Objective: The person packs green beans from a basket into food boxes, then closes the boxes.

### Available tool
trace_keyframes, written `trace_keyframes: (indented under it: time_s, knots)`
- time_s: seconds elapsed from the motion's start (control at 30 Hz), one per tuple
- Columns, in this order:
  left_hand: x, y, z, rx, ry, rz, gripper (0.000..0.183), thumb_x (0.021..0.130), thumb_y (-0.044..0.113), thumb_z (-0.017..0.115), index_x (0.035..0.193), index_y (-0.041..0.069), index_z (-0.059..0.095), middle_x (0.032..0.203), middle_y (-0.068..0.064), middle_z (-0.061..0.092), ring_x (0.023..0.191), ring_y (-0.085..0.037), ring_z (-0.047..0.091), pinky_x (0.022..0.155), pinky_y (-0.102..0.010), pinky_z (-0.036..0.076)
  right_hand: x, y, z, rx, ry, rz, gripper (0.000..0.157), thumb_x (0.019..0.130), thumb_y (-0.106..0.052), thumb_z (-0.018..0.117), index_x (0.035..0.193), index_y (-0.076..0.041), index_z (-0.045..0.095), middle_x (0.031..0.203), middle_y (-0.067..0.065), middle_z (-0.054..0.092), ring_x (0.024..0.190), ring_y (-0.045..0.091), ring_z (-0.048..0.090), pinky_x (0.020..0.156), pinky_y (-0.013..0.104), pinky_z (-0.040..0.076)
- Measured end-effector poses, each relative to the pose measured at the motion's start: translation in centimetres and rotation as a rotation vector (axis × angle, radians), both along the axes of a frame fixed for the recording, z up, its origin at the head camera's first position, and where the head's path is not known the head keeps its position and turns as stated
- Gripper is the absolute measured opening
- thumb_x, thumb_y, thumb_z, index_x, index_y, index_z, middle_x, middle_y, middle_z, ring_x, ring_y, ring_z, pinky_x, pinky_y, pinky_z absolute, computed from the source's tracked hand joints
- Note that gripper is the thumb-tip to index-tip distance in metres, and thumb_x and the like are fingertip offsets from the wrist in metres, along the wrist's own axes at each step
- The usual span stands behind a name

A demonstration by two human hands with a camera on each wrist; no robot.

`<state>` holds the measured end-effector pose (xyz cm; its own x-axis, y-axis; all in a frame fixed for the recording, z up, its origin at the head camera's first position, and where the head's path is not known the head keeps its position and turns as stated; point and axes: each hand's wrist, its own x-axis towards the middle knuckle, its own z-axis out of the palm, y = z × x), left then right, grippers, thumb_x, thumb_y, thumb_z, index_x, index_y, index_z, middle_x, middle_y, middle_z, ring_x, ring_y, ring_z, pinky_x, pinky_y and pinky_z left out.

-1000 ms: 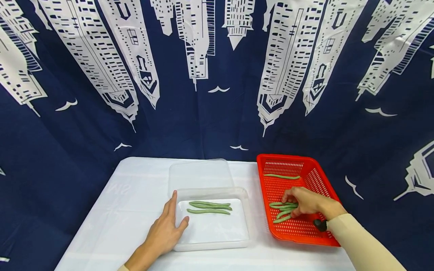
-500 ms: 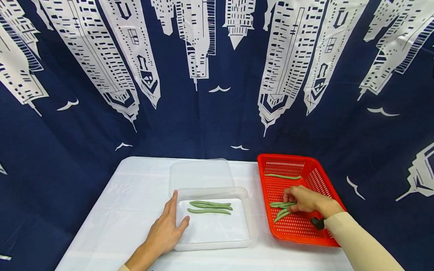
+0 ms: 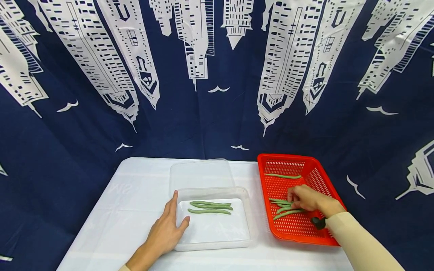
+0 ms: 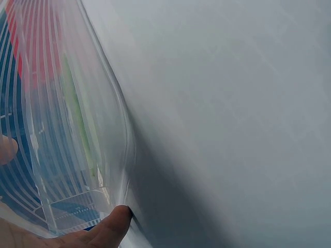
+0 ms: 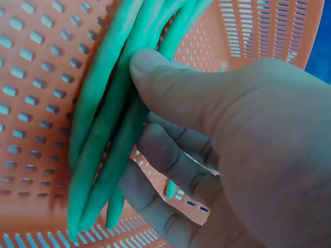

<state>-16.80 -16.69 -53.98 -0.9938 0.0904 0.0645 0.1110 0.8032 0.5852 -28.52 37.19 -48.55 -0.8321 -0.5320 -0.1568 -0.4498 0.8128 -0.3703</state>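
Note:
My left hand (image 3: 164,229) rests at the left wall of a clear plastic container (image 3: 211,246), fingers extended along it. In the left wrist view, a fingertip (image 4: 120,217) touches the translucent wall. Three green beans (image 3: 209,211) lie crosswise inside, near the back. To the right, my right hand (image 3: 306,199) reaches into a red perforated basket (image 3: 279,231). The right wrist view has the thumb (image 5: 160,77) pressed on several green beans (image 5: 106,116), with curled fingers behind them. More beans (image 3: 288,214) lie beside that hand, and a single bean (image 3: 283,176) sits at the basket's back.
A clear lid (image 3: 201,173) lies flat behind the container. Everything stands on a white-covered table (image 3: 125,195). A dark blue curtain (image 3: 190,124) with white skyline prints hangs behind it. A black strap piece (image 3: 318,223) shows at the right wrist.
The right hand has shifted slightly right within the basket, and the beans by it have changed position and spread. My left hand and the beans in the container have stayed put.

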Motion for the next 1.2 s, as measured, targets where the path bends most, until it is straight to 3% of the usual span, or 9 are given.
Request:
trace_keyframes:
  time_s: [0.3, 0.7, 0.93, 1.2]
  knots:
    - [0.2, -0.1, 0.0, -0.002, 0.006, 0.009, 0.098, 0.117, 0.043, 0.069, 0.189, 0.014, 0.010, 0.186, -0.023, 0.041, 0.132, -0.053, 0.077, 0.112, -0.079, 0.058, 0.1, 0.6, 0.2, -0.005, 0.145, -0.071, 0.013, 0.105, 0.001, 0.081, 0.104, -0.011, 0.076, 0.078, -0.004, 0.070, 0.070, 0.002, 0.052, 0.069, 0.026, 0.048]
    - [0.0, -0.3, -0.2, 0.028, 0.011, 0.001, 0.100, 0.116, 0.044, 0.070, 0.190, 0.018, 0.007, 0.186, -0.025, 0.040, 0.140, -0.056, 0.072, 0.113, -0.080, 0.056, 0.7, -0.2, 1.3, -0.031, 0.175, -0.098, 0.008, 0.107, -0.003, 0.080, 0.110, -0.009, 0.077, 0.085, -0.005, 0.076, 0.073, 0.002, 0.056, 0.070, 0.027, 0.050]
    - [-0.2, -0.3, 0.0, 0.051, -0.006, -0.007, 0.101, 0.116, 0.045, 0.070, 0.190, 0.019, 0.007, 0.187, -0.028, 0.038, 0.151, -0.059, 0.064, 0.116, -0.081, 0.055, 1.7, -0.6, 2.3, -0.065, 0.274, -0.125, 0.013, 0.104, 0.001, 0.083, 0.110, -0.009, 0.076, 0.093, -0.004, 0.076, 0.079, 0.002, 0.062, 0.070, 0.027, 0.053]
    - [-0.3, -0.6, 0.3, 0.068, -0.021, -0.013, 0.102, 0.116, 0.046, 0.071, 0.190, 0.017, 0.007, 0.186, -0.030, 0.038, 0.159, -0.060, 0.056, 0.118, -0.080, 0.054, 2.6, -2.1, 4.0, -0.112, 0.355, -0.171, 0.015, 0.104, -0.002, 0.085, 0.114, -0.007, 0.075, 0.097, 0.000, 0.079, 0.071, 0.001, 0.056, 0.063, 0.024, 0.048]
